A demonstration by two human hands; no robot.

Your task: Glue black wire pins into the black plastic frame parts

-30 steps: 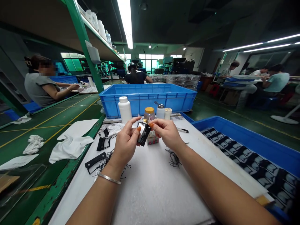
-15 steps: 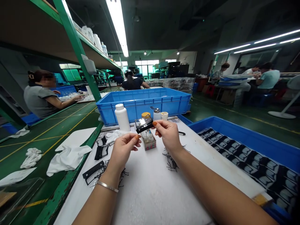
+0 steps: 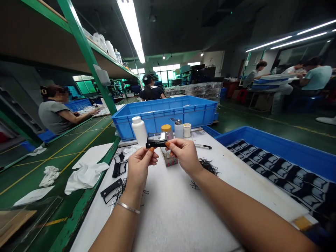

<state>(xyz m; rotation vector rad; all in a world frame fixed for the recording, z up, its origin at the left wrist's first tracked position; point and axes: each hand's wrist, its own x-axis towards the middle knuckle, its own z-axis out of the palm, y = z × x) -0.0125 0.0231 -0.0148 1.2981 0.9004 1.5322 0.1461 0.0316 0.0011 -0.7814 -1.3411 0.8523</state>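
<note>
On the white padded counter (image 3: 173, 217), the left hand (image 3: 139, 167), with a thin silver bangle (image 3: 128, 207) at its wrist, and the right hand (image 3: 186, 155) were raised side by side. Each pinched one end of a small flat black plastic frame piece (image 3: 156, 143) between thumb and fingertips. The piece was held level between the two hands, clear of the counter.

Left of the left hand lay loose black plastic frames (image 3: 112, 187) among thin black trimmings. A tangled heap of black plastic shavings (image 3: 208, 166) lay just right of the right wrist. A small patterned cardboard box (image 3: 170, 160) stood just behind the hands.

To the right, a shallow blue tray (image 3: 275, 145) held rows of black parts. Farther off stood a white plastic bottle (image 3: 139, 130) and a yellow-capped jar (image 3: 167, 130), and behind them a large blue plastic crate (image 3: 168, 117).
</note>
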